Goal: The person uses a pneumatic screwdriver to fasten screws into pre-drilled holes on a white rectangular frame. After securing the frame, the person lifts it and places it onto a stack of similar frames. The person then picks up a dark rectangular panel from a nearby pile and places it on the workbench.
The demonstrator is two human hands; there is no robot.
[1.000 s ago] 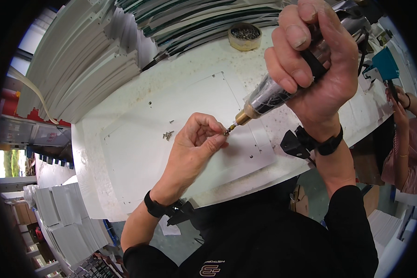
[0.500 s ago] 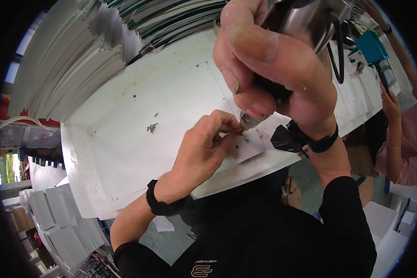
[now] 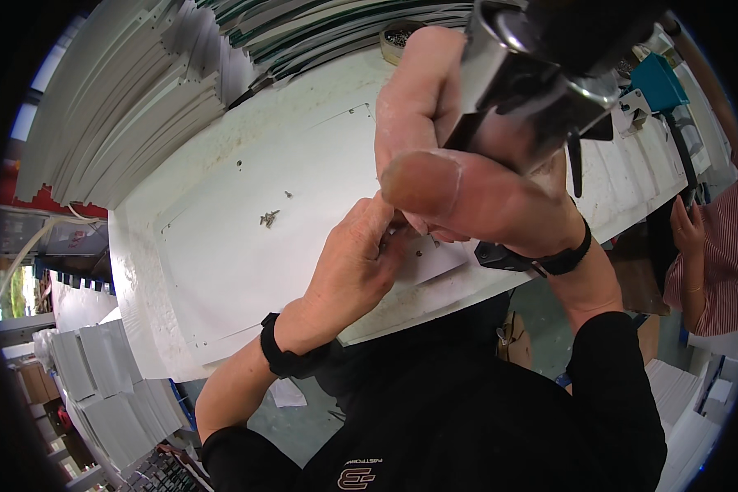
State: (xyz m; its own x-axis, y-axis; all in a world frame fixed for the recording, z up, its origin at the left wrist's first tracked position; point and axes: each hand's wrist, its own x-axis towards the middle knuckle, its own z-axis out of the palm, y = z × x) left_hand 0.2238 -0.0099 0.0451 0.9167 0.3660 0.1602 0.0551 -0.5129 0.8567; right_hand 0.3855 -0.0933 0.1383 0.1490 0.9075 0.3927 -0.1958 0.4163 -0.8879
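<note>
My right hand (image 3: 484,197) is wrapped around a silver-and-black power screwdriver (image 3: 521,119), held upright close to the camera. Its lower end is hidden behind my fingers, above the near right part of a flat white panel (image 3: 221,271). Right beside it, my left hand (image 3: 353,258) is closed in a pinch over the panel. Whatever lies between those fingertips is hidden. Several small screws (image 3: 268,219) lie in a pile on the panel, with a single screw (image 3: 288,194) farther back. A dark hole (image 3: 419,253) shows by my left fingers.
Stacked white panels (image 3: 131,98) stand at the back left, with green-edged sheets (image 3: 303,29) behind the table. A round container of small parts (image 3: 395,39) sits at the back. A teal tool (image 3: 658,84) is at the right, near another person's hand (image 3: 687,225).
The screwdriver has tipped more upright and my right thumb has come lower, covering the tool's tip. My left hand has barely shifted. The round container now shows more.
</note>
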